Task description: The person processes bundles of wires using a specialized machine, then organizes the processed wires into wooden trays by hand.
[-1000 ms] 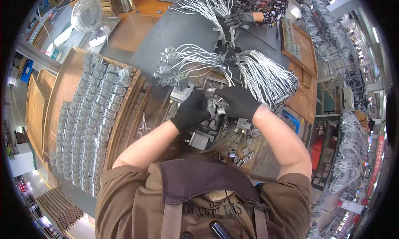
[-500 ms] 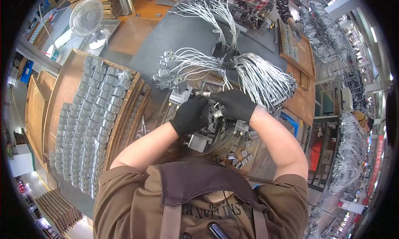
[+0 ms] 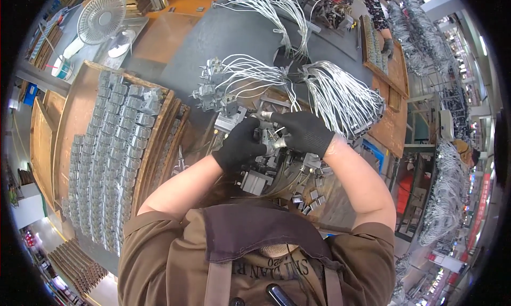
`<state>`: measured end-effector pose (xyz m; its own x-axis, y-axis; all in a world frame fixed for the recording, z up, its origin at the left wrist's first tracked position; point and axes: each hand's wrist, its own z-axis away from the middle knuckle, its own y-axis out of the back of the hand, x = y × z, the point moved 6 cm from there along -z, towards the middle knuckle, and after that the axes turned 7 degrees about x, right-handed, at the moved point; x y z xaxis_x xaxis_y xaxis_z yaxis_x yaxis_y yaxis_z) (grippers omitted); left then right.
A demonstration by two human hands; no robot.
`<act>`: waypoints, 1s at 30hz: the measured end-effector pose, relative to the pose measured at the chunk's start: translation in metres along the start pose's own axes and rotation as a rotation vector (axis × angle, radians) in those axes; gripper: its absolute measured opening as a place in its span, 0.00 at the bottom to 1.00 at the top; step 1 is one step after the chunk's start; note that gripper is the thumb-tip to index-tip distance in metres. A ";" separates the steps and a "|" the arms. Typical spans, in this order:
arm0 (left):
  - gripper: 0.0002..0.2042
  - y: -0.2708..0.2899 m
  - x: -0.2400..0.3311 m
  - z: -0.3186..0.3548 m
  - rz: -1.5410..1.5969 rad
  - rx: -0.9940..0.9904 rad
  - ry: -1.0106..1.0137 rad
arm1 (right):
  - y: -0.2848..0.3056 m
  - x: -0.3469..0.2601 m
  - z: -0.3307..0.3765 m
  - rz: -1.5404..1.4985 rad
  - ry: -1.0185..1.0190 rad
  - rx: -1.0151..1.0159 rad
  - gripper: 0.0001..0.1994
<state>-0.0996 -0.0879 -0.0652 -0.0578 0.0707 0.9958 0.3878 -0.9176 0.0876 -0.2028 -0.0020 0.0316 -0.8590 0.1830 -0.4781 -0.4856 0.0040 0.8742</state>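
Observation:
My left hand [image 3: 238, 146], in a black glove, is closed on a small grey metal part [image 3: 269, 137] in front of my chest. My right hand [image 3: 307, 133], gloved the same way, pinches at that part from the other side, its thumb and forefinger tips covered in something pale. Fingers partly hide the part, so its exact kind does not show. Below the hands lies a larger grey metal block [image 3: 254, 182] among fixtures. Just beyond them, a bundle of white wires [image 3: 340, 101] fans to the right, and another bundle [image 3: 250, 74] runs left to grey metal housings [image 3: 215, 87].
Stacked wooden trays at left hold rows of grey metal housings [image 3: 109, 162]. Scissors [image 3: 180, 159] lie beside them. A white fan [image 3: 101, 18] stands far left. Loose small metal pieces [image 3: 314, 199] are scattered near my right forearm. A co-worker's gloved hand [image 3: 388, 47] is at a far-right tray [image 3: 375, 50].
The view has shifted slightly. My hands stay close together but have parted a little, showing more of the small metal part between them. The co-worker's hand has moved at the far tray.

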 end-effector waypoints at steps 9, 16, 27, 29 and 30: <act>0.19 0.000 0.032 0.008 -0.327 0.097 -0.230 | 0.000 -0.004 0.002 -0.025 0.087 0.057 0.35; 0.20 0.007 0.022 0.003 -0.225 0.080 -0.167 | -0.012 0.000 -0.006 -0.019 -0.078 0.006 0.31; 0.12 0.004 -0.030 -0.017 0.030 -0.008 0.130 | 0.014 -0.017 0.000 0.257 0.039 0.350 0.21; 0.12 0.004 -0.035 -0.011 0.080 -0.004 0.233 | 0.016 -0.015 0.013 0.179 0.040 0.403 0.20; 0.11 0.002 -0.040 -0.005 0.136 -0.021 0.344 | 0.007 -0.011 0.019 0.134 -0.012 0.306 0.20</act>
<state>-0.1015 -0.0944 -0.1049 -0.3141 -0.1851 0.9312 0.3948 -0.9174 -0.0492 -0.1938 0.0152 0.0447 -0.9091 0.2134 -0.3577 -0.2958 0.2738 0.9152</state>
